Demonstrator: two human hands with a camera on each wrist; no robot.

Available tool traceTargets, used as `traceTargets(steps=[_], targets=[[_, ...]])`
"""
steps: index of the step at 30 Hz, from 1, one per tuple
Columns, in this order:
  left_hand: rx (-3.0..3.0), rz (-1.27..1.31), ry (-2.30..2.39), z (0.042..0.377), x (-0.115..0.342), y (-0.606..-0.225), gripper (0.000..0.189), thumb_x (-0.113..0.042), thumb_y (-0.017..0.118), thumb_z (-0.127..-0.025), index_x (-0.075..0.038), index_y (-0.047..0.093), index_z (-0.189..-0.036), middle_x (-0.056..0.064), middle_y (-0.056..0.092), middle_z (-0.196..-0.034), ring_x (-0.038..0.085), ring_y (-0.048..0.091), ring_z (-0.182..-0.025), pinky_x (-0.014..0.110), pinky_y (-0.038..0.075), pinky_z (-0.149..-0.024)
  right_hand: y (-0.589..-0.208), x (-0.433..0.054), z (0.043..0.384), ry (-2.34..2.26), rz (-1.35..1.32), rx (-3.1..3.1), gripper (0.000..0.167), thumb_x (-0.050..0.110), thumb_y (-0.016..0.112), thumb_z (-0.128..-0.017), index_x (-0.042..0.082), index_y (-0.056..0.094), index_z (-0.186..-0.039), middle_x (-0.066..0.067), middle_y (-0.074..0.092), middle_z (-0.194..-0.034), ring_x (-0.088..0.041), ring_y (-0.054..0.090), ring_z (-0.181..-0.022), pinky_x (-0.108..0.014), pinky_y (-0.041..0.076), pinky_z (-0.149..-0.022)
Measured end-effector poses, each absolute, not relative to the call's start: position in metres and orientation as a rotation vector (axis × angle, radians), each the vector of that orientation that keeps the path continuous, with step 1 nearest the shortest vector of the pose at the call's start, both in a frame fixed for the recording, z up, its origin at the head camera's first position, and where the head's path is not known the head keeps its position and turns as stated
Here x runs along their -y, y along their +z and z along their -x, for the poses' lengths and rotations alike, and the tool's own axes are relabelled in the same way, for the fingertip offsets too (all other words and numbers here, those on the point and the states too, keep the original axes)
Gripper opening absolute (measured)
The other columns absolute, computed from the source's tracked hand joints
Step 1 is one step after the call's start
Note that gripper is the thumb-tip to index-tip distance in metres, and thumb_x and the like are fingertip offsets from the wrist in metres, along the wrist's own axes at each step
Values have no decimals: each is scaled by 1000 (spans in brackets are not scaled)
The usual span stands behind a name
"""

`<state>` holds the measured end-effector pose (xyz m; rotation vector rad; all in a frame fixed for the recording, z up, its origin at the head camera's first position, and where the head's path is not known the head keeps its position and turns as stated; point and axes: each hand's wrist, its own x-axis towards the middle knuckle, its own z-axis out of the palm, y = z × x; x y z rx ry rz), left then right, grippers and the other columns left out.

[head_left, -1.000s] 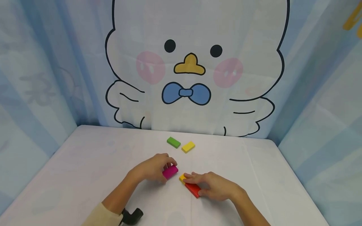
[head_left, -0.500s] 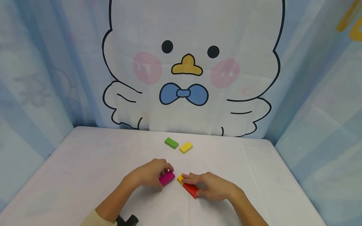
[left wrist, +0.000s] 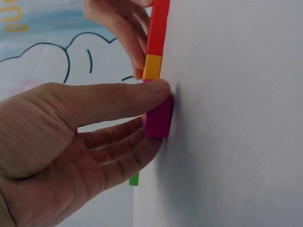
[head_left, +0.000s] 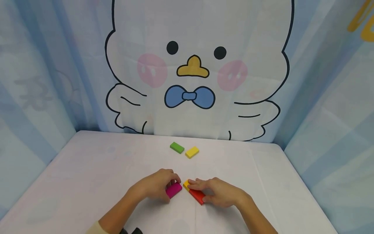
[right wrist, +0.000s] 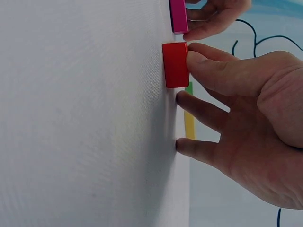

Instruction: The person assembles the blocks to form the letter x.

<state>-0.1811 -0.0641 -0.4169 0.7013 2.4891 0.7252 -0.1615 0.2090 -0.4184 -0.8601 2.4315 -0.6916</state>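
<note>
My left hand [head_left: 157, 184] pinches a magenta block [head_left: 174, 190] between thumb and fingers, low over the white table. The thumb lies across the block's near side in the left wrist view. Just to its right, a red block [head_left: 197, 196] and an orange-yellow block [head_left: 186, 185] sit end to end in a slanting row. My right hand [head_left: 221, 193] holds the red block, thumb at its near end and fingers over the joint with the orange-yellow one. In the left wrist view, the magenta block's far end overlaps the orange-yellow block [left wrist: 152, 67]. Two right fingertips touch the table in the right wrist view.
Farther back on the table [head_left: 96, 162] lie a green block [head_left: 177, 147] and a yellow block [head_left: 192, 152], close together at angles. Behind the table's far edge hangs a curtain [head_left: 190, 123] with a cartoon bird; more curtain encloses both sides.
My left hand has drawn the magenta block nearer to me, then slightly right toward the orange-yellow block. My right hand and its blocks have stayed in place; the head view has shifted a little.
</note>
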Motion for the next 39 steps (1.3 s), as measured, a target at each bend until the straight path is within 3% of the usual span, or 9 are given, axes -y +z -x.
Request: traceTargets(steps=[9,21,39], targets=[[-2480,-726,745,179,67,-417,63,-13,95,-72,-18,68,-128,-5,65,-110,14,59,-105,35,62,-86,-418,-208,162,-691,848,-2427,63,7,71,-97,32,55,-152,21,43,-161,-17,40,-153,-58,32,-123],[-2410,-862,863,183,80,-421,41,-6,89,-80,-19,73,-116,-6,69,-104,10,65,-94,25,59,-85,-420,-209,162,-701,886,-2432,61,7,71,-97,30,55,-152,21,44,-160,-18,40,-153,-54,33,-123],[-2398,-856,881,180,72,-420,40,-5,87,-82,-17,77,-119,-6,71,-103,7,66,-91,21,59,-81,-421,-210,163,-728,893,-2420,60,5,71,-97,27,57,-151,18,44,-161,-20,40,-153,-55,33,-123]])
